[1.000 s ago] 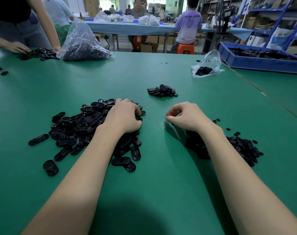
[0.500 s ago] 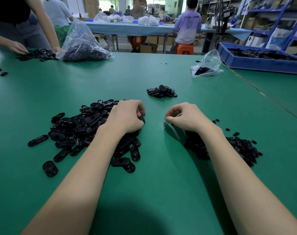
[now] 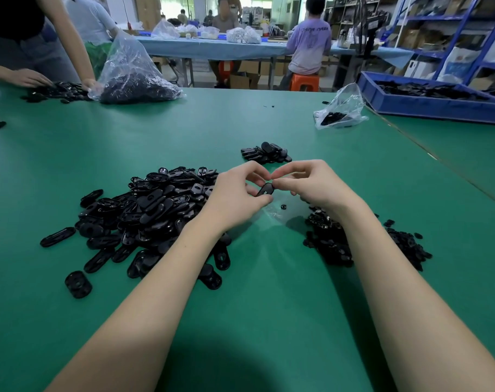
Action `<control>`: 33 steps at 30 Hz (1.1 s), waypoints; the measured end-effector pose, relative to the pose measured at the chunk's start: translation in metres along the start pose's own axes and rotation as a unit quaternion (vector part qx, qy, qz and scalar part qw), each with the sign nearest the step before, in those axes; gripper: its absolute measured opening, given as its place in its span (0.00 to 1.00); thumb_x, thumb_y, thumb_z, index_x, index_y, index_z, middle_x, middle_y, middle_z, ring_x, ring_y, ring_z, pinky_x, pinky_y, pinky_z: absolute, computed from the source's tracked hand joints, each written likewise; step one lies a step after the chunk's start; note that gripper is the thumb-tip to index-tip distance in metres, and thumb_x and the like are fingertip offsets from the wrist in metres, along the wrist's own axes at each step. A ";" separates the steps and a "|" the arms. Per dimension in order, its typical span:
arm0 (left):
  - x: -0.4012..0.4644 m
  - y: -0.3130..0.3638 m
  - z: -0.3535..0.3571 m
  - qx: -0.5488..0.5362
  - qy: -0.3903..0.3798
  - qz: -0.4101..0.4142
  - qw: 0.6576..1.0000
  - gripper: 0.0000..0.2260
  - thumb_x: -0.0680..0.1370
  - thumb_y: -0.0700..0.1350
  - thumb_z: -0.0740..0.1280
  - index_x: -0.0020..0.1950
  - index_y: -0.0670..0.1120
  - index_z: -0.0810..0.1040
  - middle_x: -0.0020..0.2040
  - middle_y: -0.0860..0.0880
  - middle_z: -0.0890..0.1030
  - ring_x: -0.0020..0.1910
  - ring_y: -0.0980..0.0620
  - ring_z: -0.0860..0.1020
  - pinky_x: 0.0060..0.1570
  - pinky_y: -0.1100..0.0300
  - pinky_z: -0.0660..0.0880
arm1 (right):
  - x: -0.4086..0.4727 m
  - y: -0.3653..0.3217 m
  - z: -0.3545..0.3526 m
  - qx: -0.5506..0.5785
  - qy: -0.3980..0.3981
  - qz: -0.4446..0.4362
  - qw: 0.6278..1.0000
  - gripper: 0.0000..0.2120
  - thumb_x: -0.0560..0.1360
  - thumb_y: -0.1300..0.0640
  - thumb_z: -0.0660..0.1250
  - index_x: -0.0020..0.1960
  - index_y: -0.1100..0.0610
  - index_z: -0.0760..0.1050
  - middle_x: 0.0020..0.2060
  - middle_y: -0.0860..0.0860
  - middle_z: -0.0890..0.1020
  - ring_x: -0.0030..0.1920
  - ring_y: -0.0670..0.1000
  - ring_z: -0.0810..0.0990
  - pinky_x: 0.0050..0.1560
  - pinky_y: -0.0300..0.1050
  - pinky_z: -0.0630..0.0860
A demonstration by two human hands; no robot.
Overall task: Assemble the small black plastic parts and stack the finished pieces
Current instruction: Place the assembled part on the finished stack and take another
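My left hand (image 3: pixel 235 195) and my right hand (image 3: pixel 315 183) meet above the green table (image 3: pixel 254 306), both pinching one oblong black plastic piece (image 3: pixel 266 190) between their fingertips. A big heap of oblong black pieces (image 3: pixel 144 213) lies left of my left hand. Under my right wrist a pile of small round black parts (image 3: pixel 331 239) spreads to the right. One small round part (image 3: pixel 283 206) lies alone just below the hands. A small stack of finished pieces (image 3: pixel 266 152) sits just beyond my hands.
A small clear bag with black parts (image 3: pixel 339 108) lies at the back right, beside a blue tray (image 3: pixel 432 104) of parts. A large clear bag (image 3: pixel 133 75) and another person's hands (image 3: pixel 28 77) on more parts are at the back left.
My left hand has left the big heap with one oblong piece and moved right. My right hand has lifted from the small-parts pile, and both hands now meet on the piece.
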State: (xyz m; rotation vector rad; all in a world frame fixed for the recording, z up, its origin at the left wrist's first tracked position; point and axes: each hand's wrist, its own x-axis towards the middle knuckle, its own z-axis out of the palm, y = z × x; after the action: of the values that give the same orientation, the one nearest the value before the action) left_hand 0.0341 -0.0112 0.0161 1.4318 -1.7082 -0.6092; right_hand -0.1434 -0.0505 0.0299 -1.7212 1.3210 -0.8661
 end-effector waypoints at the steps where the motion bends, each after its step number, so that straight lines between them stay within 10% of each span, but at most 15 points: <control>1: 0.000 0.000 0.001 -0.012 -0.006 -0.015 1.000 0.11 0.71 0.41 0.77 0.51 0.51 0.82 0.43 0.54 0.83 0.35 0.60 0.81 0.38 0.72 0.73 | 0.000 0.000 0.000 -0.004 -0.006 0.001 1.000 0.02 0.74 0.55 0.76 0.46 0.50 0.86 0.35 0.45 0.83 0.28 0.37 0.73 0.31 0.30 0.68; 7: -0.003 -0.004 0.001 -0.073 -0.036 -0.085 0.993 0.09 0.73 0.43 0.74 0.50 0.55 0.84 0.39 0.52 0.87 0.42 0.49 0.85 0.49 0.54 0.82 | 0.001 0.006 -0.009 -0.264 0.002 0.053 0.963 0.02 0.71 0.47 0.74 0.42 0.44 0.85 0.40 0.41 0.86 0.46 0.44 0.83 0.50 0.43 0.78; 18: 0.003 -0.007 -0.001 -0.262 -0.011 -0.180 0.948 0.10 0.79 0.33 0.65 0.49 0.46 0.83 0.39 0.44 0.85 0.36 0.52 0.83 0.40 0.65 0.81 | -0.001 0.004 0.004 -0.382 0.060 0.054 0.921 0.03 0.71 0.48 0.72 0.43 0.44 0.84 0.46 0.44 0.86 0.52 0.52 0.83 0.49 0.44 0.74; 23: 0.004 -0.009 0.001 -0.296 -0.001 -0.194 0.935 0.07 0.79 0.32 0.67 0.48 0.43 0.81 0.40 0.41 0.85 0.34 0.51 0.83 0.40 0.64 0.82 | -0.001 0.007 -0.001 -0.193 0.042 0.079 0.977 0.04 0.71 0.51 0.71 0.42 0.48 0.85 0.40 0.43 0.87 0.48 0.47 0.83 0.52 0.45 0.80; 27: 0.005 -0.008 0.001 -0.276 0.008 -0.197 0.941 0.04 0.79 0.36 0.69 0.50 0.43 0.80 0.44 0.42 0.84 0.35 0.53 0.84 0.35 0.64 0.81 | -0.005 0.004 -0.001 -0.094 0.021 0.057 0.994 0.03 0.73 0.55 0.71 0.43 0.50 0.84 0.39 0.45 0.88 0.26 0.38 0.73 0.28 0.32 0.68; 33: 0.002 -0.005 0.002 -0.332 -0.015 -0.172 0.927 0.04 0.79 0.40 0.71 0.53 0.43 0.82 0.43 0.46 0.85 0.40 0.49 0.86 0.39 0.58 0.83 | -0.007 -0.007 0.001 0.018 -0.025 0.010 0.999 0.04 0.75 0.58 0.75 0.42 0.50 0.85 0.36 0.49 0.81 0.27 0.41 0.67 0.28 0.30 0.64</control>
State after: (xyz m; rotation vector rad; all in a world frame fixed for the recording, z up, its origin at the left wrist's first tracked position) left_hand 0.0351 -0.0143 0.0120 1.2138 -1.0969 -1.2668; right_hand -0.1413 -0.0423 0.0351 -1.6875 1.2802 -0.8246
